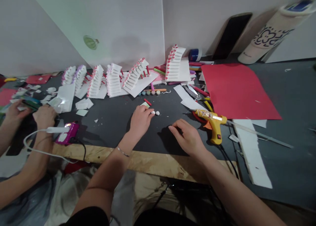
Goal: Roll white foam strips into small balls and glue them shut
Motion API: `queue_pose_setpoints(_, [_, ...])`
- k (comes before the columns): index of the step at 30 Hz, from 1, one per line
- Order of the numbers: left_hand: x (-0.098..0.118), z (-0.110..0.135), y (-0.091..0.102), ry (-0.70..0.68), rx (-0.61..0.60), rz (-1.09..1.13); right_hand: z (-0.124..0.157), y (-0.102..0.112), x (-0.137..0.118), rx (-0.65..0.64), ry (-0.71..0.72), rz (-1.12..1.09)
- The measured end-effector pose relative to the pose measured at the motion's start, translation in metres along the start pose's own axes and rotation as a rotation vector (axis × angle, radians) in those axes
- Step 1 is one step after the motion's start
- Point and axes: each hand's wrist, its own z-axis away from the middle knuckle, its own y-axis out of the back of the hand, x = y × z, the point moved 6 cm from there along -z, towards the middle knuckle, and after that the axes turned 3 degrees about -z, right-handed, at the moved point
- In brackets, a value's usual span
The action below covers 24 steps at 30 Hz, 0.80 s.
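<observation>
My left hand (140,120) is over the dark table, its fingertips pinched on a small white lump (153,112). Another white lump (157,113) lies right beside it. Just behind that hand are a short red stick (147,102) and a pale green piece of paper (145,104). To the right, my right hand (187,136) has its fingers curled in, the thumb close to the index finger; whatever it may hold is hidden. Nearest to it is a yellow glue gun (212,123) with a clear glue stick (261,133) poking out of its back.
Several white stepped models with red or purple tips (134,75) line the wall. At right lie red paper (239,91), scissors (194,93) and a white foam strip (254,153). A bottle (269,35) and phone (232,35) stand behind. A co-worker's hands (44,115) work at left near a purple power adapter (67,133).
</observation>
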Motion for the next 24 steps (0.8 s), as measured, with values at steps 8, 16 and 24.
queue_pose_setpoints(8, [-0.002,0.001,-0.023,-0.025,-0.048,0.049,0.004,-0.012,0.007,-0.067,0.028,0.019])
queue_pose_setpoints(16, [0.0,0.002,-0.001,0.035,0.062,0.028,0.006,-0.018,0.002,-0.138,0.037,-0.123])
queue_pose_setpoints(24, [0.056,0.022,0.017,-0.254,0.048,0.384,0.004,-0.002,0.004,-0.056,-0.22,-0.406])
